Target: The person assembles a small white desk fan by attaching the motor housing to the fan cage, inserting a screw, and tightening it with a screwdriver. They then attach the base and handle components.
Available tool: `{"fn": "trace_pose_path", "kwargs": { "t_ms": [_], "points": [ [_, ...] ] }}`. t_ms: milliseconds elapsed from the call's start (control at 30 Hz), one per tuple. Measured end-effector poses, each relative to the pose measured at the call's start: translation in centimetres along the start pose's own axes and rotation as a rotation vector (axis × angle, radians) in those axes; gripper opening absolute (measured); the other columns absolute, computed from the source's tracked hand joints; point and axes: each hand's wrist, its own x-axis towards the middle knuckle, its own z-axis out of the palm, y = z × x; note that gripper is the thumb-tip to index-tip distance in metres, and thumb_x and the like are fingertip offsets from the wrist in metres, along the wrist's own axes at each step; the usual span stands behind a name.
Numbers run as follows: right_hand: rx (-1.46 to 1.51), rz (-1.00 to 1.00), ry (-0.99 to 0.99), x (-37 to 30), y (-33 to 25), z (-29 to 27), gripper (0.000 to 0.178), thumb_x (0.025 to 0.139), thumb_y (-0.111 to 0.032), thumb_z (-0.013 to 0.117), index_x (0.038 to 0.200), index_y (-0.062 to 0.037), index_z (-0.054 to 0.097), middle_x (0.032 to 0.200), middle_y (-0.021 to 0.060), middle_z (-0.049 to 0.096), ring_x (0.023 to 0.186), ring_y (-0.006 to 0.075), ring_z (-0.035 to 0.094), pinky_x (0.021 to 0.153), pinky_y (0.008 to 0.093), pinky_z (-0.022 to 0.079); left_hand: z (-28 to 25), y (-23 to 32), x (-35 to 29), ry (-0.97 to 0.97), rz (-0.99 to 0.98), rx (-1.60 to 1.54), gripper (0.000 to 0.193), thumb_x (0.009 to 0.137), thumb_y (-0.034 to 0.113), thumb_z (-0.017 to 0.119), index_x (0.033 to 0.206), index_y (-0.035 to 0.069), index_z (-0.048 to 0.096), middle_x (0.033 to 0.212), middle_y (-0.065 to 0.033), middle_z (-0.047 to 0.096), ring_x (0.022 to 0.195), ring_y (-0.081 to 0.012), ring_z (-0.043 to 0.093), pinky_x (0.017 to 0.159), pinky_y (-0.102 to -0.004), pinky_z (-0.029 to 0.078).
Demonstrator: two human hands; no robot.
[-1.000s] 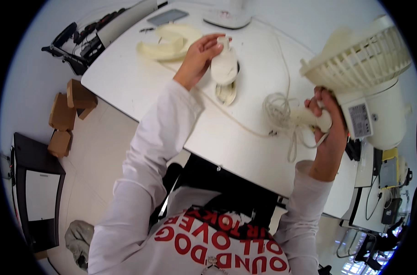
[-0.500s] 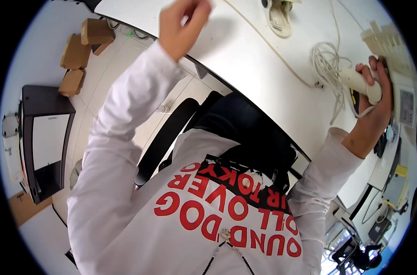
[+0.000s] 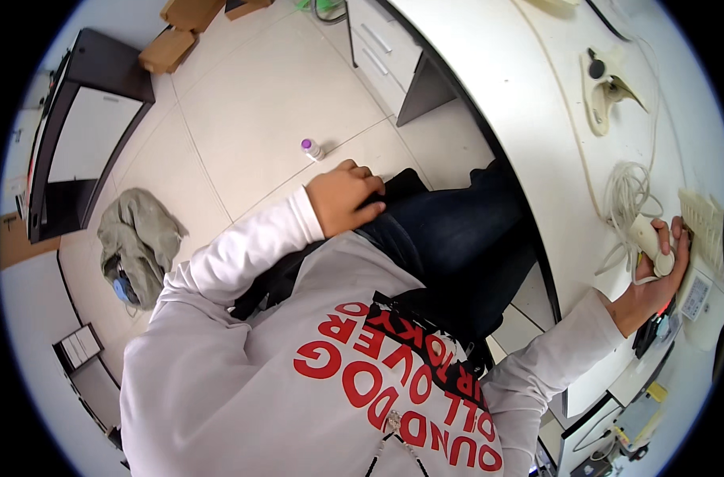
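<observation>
My left hand [image 3: 344,199] rests palm down by my thigh in dark jeans [image 3: 457,226], over something black at the chair. Its fingers are loosely bent and a little apart, with nothing in them. Over the white table at the right, my right hand [image 3: 665,274] has its fingers wrapped round a cream-coloured, rounded handheld device [image 3: 648,238]. A pale cable [image 3: 628,191] lies bundled beside the device. Part of the device is hidden by my fingers. Farther up the table sits a cream plastic stand-like piece [image 3: 604,91] with a black knob.
A cream slotted holder [image 3: 705,226] and a white box-shaped device [image 3: 696,296] stand right of my right hand. On the floor are a small purple-capped bottle [image 3: 312,149] and a grey-green heap of cloth [image 3: 139,238]. A dark-framed cabinet [image 3: 83,131] stands left.
My left hand has come down from above the table edge to my thigh. My right hand keeps hold of the cream device. The view has shifted, showing more floor.
</observation>
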Motion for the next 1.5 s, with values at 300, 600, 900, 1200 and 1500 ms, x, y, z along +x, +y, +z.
{"fn": "trace_pose_path", "kwargs": {
  "t_ms": [300, 600, 900, 1200, 1500],
  "points": [
    [0.155, 0.072, -0.188, 0.9, 1.8, -2.3, 0.016, 0.095, -0.007, 0.047, 0.108, 0.0008, 0.043, 0.088, 0.0041, 0.041, 0.07, 0.0118, 0.044, 0.099, 0.0393, 0.038, 2.8, 1.6, -1.4, 0.096, -0.266, 0.216, 0.044, 0.078, 0.017, 0.066, 0.119, 0.006, 0.052, 0.103, -0.0122, 0.058, 0.09, -0.0298, 0.062, 0.07, -0.0382, 0.054],
    [0.263, 0.165, -0.191, 1.4, 2.7, -2.8, 0.008, 0.094, -0.009, 0.049, 0.095, -0.0037, 0.043, 0.085, 0.0036, 0.04, 0.067, 0.0119, 0.044, 0.096, 0.0397, 0.04, 5.1, 2.1, -2.1, 0.289, -0.28, 0.427, 0.045, 0.074, 0.009, 0.063, 0.118, 0.006, 0.056, 0.102, -0.0098, 0.057, 0.071, -0.0233, 0.062, 0.057, -0.0314, 0.053],
    [0.234, 0.346, -0.277, 2.5, 2.4, -5.8, 0.019, 0.096, -0.028, 0.047, 0.091, -0.0117, 0.038, 0.066, 0.0, 0.037, 0.103, 0.0188, 0.049, 0.103, 0.0421, 0.033, 5.1, 2.2, -2.1, 0.259, -0.273, 0.456, 0.051, 0.072, 0.005, 0.06, 0.123, 0.007, 0.055, 0.112, -0.0125, 0.056, 0.082, -0.0237, 0.062, 0.061, -0.0313, 0.055],
    [0.389, 0.2, -0.235, 2.2, 2.9, -2.9, 0.012, 0.09, -0.009, 0.052, 0.091, -0.0048, 0.04, 0.083, 0.0016, 0.041, 0.068, 0.0101, 0.045, 0.095, 0.0373, 0.039, 5.2, 1.4, -1.7, 0.341, -0.223, 0.482, 0.028, 0.07, 0.005, 0.065, 0.097, 0.007, 0.058, 0.091, -0.0087, 0.057, 0.078, -0.0242, 0.063, 0.053, -0.0334, 0.054],
    [0.409, 0.191, -0.248, 2.3, 3.3, -3.5, 0.009, 0.091, -0.009, 0.05, 0.092, -0.0027, 0.044, 0.083, 0.0023, 0.041, 0.068, 0.0111, 0.045, 0.093, 0.0372, 0.04, 4.7, 2.1, -1.7, 0.21, -0.292, 0.484, 0.042, 0.077, 0.005, 0.059, 0.119, 0.01, 0.057, 0.101, -0.009, 0.057, 0.081, -0.0244, 0.064, 0.062, -0.0335, 0.055]
  ]
}}
